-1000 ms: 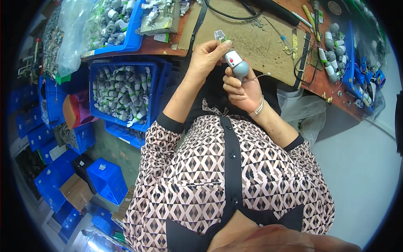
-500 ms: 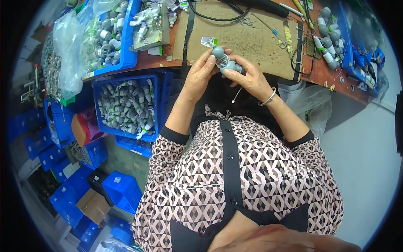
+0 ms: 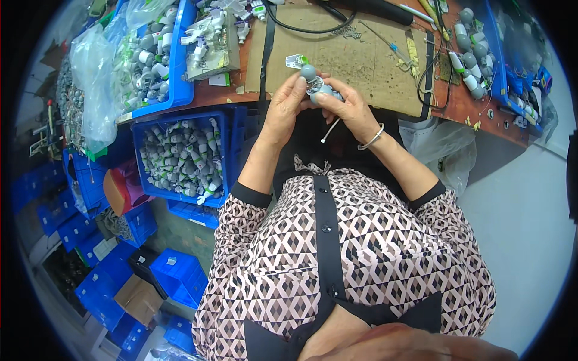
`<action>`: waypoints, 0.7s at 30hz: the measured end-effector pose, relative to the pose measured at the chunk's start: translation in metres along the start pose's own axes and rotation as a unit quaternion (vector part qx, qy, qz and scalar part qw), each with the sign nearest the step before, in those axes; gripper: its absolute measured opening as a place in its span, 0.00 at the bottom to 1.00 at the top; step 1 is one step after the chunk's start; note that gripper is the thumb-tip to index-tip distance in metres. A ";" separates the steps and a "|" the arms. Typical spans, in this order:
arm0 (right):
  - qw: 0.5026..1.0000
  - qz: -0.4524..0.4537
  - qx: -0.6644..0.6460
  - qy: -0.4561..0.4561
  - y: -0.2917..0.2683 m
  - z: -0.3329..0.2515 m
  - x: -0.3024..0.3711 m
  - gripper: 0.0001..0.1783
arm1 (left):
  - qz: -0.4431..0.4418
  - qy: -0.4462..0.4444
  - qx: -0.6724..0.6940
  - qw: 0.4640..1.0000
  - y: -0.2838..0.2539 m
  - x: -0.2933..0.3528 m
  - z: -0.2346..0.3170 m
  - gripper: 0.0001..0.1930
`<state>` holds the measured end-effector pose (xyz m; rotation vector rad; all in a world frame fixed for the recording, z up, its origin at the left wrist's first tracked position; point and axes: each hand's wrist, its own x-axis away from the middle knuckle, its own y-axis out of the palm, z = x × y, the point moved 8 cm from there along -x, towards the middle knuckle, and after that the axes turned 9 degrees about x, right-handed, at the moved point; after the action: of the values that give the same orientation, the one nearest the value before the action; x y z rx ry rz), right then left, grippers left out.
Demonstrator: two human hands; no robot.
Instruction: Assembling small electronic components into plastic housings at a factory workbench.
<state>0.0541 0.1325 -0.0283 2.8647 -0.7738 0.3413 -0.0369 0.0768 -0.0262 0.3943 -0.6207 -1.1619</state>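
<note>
On the tabletop [image 3: 208, 95], a brown cardboard sheet [image 3: 382, 78] is lying flat before the person, with black strips running along its left and right edges. Over the near left part of this sheet, the two hands are holding up a grey assembly [image 3: 316, 89] with a clear middle. The left hand [image 3: 283, 114] is pinching its rounded grey end [image 3: 308, 73] between thumb and fingers; the right hand [image 3: 352, 111] is gripping its other end, the fingers closing around it and hiding much of it. A small white plate [image 3: 295, 61] with a green edge is showing just beyond the left fingertips, above the sheet; whether it is joining the assembly cannot be told. A thin pale cable [image 3: 330, 128] is hanging below the right hand, on the near side of the sheet.

On the sheet's far side, a black cord [image 3: 307, 27] is curving across; toward its right, a thin tool [image 3: 394, 47] is lying beside a yellow strip [image 3: 413, 55]. Grey-and-white parts [image 3: 472, 57] are lying in a pile right of the sheet. Left of it, a pale block [image 3: 227, 60] is standing near a blue tray [image 3: 184, 60]. Lower, left of the sheet, a blue crate [image 3: 225, 150] is holding many similar pieces [image 3: 177, 157].
</note>
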 end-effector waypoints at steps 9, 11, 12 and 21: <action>0.906 -0.105 -0.408 0.043 0.027 0.014 0.014 0.28 | 0.079 0.123 -0.292 0.945 0.028 0.007 0.021 0.29; 0.892 -0.095 -0.437 0.061 0.029 0.013 0.019 0.27 | 0.078 0.162 -0.383 0.906 0.038 0.007 0.030 0.26; 0.887 -0.090 -0.448 0.074 0.029 0.017 0.021 0.27 | 0.092 0.157 -0.391 0.902 0.040 0.007 0.033 0.25; 0.931 -0.082 -0.347 0.074 0.008 0.030 0.023 0.27 | 0.076 0.249 -0.499 0.827 0.061 0.015 0.046 0.24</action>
<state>0.0742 0.1084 -0.0509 2.1846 -0.4890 0.2012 -0.0182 0.0862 0.0490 -0.2610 0.4418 -1.0192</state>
